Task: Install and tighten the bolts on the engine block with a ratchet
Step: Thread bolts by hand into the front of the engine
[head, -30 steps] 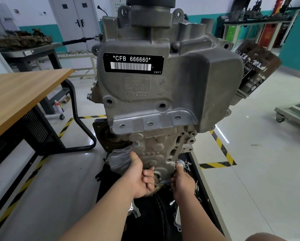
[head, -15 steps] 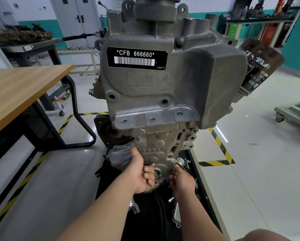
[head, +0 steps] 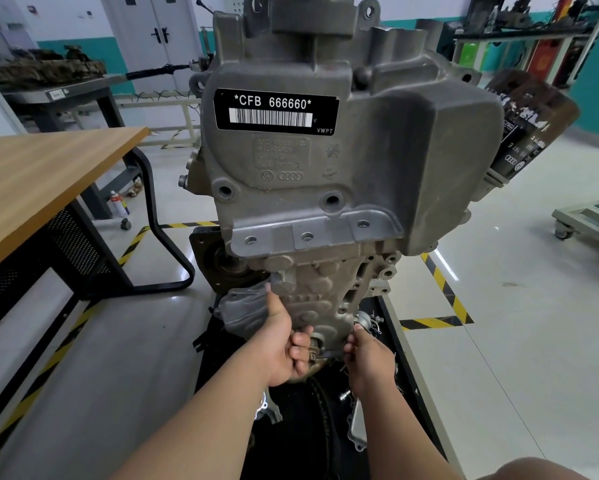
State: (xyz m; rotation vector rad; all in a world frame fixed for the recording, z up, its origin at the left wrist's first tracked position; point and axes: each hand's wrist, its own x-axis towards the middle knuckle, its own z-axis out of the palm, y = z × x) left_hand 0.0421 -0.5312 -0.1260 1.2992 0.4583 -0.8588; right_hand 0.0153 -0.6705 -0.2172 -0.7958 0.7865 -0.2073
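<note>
workshop floor (head: 499, 306) — engine block (head: 326, 188) upright, long axis vertical

the engine block (head: 326, 168) fills the middle of the view and overhangs the hands, so there is no way in from above. the left hand (head: 284, 344) and right hand (head: 369, 355) sit close together at its lower end, with only a narrow gap between them. a grey heat shield (head: 242, 310) crowds the left hand's outer side. loose metal parts (head: 357, 427) lie on the black base below. the wooden tabletop (head: 48, 174) stands well apart to the left, with open floor (head: 516, 323) to the right.
</note>
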